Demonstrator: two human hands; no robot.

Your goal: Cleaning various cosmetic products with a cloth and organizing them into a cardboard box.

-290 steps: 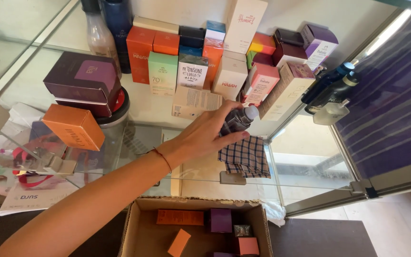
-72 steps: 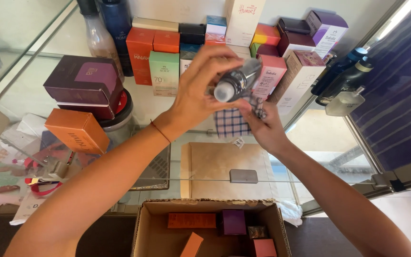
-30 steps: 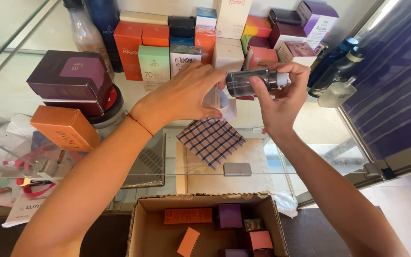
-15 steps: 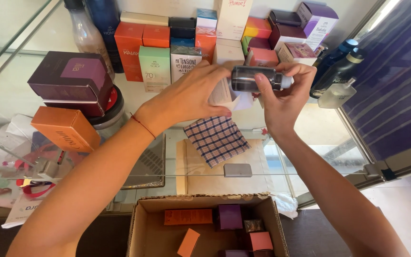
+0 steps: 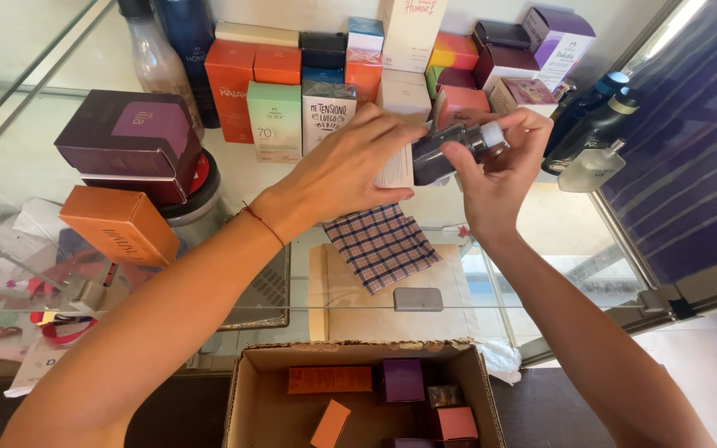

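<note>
While your right hand [image 5: 499, 178] closes around the cap end of the dark glass bottle [image 5: 450, 153], holding it on its side above the far part of the glass shelf [image 5: 558, 228], your left hand [image 5: 350, 166] wraps the bottle's other end from the left, fingers curled over it. A checked cloth [image 5: 382, 245] hangs from under your left palm, down toward the near edge of the shelf, so the bottle lies between both grips and just above the cloth. Coloured boxes [image 5: 292, 91] stand in a row behind it at the far side, and an open cardboard box [image 5: 358, 398] sits below, nearest you.
</note>
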